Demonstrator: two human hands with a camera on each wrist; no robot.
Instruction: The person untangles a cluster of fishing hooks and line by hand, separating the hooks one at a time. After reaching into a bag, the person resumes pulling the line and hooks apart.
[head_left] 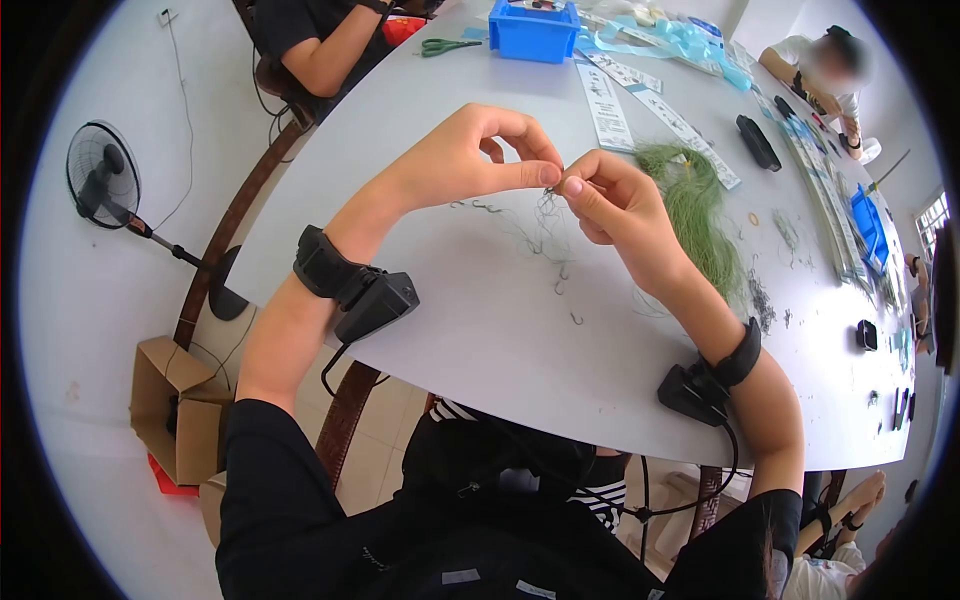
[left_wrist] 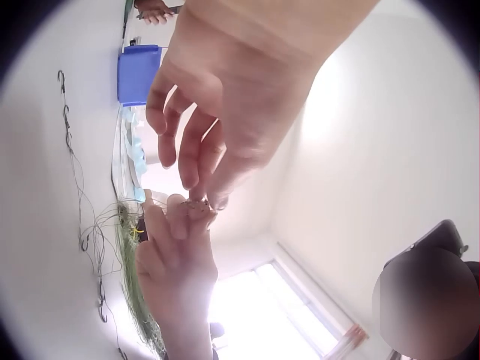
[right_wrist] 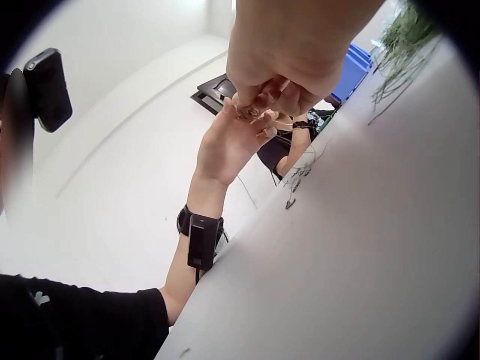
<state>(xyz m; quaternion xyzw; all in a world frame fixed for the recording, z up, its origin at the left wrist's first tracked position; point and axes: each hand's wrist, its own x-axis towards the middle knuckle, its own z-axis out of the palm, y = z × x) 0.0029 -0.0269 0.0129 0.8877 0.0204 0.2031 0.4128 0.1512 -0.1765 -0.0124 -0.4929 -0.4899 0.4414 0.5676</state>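
Note:
In the head view, my left hand [head_left: 470, 160] and right hand [head_left: 620, 205] meet fingertip to fingertip above the table. Thumb and forefinger of each pinch a fishing line with small hooks, mostly hidden by the fingertips; thin tangled line [head_left: 546, 205] trails below them. The left wrist view shows small dark bits [left_wrist: 197, 204] right at the touching fingertips. My left hand's other fingers are loosely bent, while those of the right are curled in. On the table below lie several fish hooks [head_left: 576, 319] tied to thin line. A bundle of green line [head_left: 700, 215] lies beside my right hand.
A blue bin [head_left: 533, 32] and green-handled scissors [head_left: 448, 46] stand at the far edge. Printed card strips [head_left: 604, 105] lie behind my hands. A black case [head_left: 758, 143] and a pile of dark hooks [head_left: 762, 302] are to the right. Other people sit around the table.

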